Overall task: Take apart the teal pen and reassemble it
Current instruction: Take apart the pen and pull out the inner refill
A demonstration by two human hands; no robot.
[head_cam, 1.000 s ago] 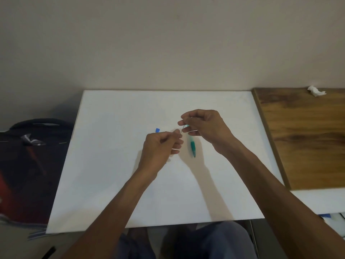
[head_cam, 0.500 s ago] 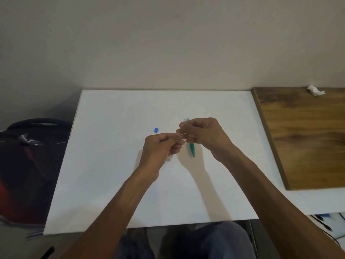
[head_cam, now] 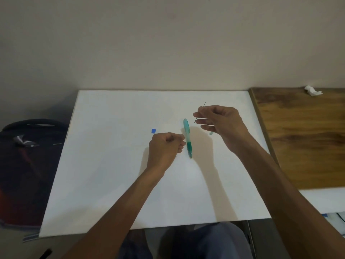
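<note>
The teal pen barrel (head_cam: 187,137) lies on the white board (head_cam: 115,174), pointing roughly towards me. My right hand (head_cam: 222,122) hovers to its right and pinches a thin dark refill (head_cam: 199,113) that sticks out above and below the fingers. A small pale teal piece (head_cam: 211,133) lies on the board under that hand. My left hand (head_cam: 165,146) rests as a fist just left of the barrel; whether it holds anything is hidden. A small blue piece (head_cam: 153,130) lies beyond the left hand.
A wooden tabletop (head_cam: 306,139) adjoins the board on the right, with a crumpled white tissue (head_cam: 312,90) at its far edge. A dark bag (head_cam: 28,161) sits on the floor to the left. A wall rises right behind the board.
My hands were joined over the pen; now they have parted. The right hand moved up and right with the thin refill, uncovering the whole barrel. The left hand stayed in place.
</note>
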